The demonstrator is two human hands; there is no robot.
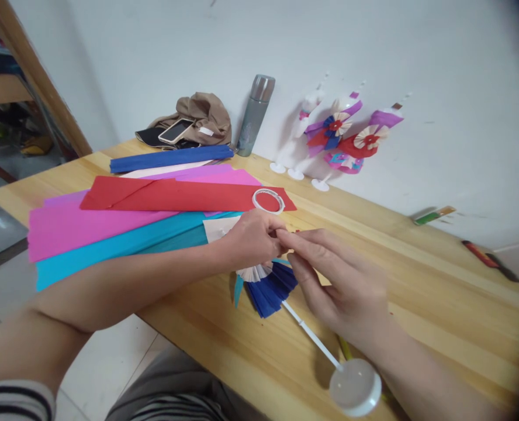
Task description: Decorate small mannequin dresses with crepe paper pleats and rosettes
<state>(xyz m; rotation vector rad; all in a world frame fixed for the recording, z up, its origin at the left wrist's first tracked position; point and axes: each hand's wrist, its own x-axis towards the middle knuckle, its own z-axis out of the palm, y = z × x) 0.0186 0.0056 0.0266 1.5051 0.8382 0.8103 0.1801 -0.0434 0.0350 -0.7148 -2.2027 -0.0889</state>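
My left hand [253, 241] and my right hand [341, 275] meet fingertip to fingertip, both closed in a pinch. What they pinch is too small and hidden to make out. Just below them is a pleated dark blue paper piece [270, 290], with a white pleated paper piece [254, 273] beside it and a bit of teal paper [238, 290] sticking out. They sit at the upper end of a white stick stand [314, 338], which lies tilted toward me. Its round white base [355, 386] is near the table's front edge, under my right forearm.
Folded crepe paper lies at left: red [154, 196], pink [66, 231] and blue [172, 158]. A tape roll [268, 201] rests on the red. Behind stand a thermos [256, 114], a cap with a phone [176, 131], and decorated stands [336, 126]. A red-black cutter [480, 254] lies right.
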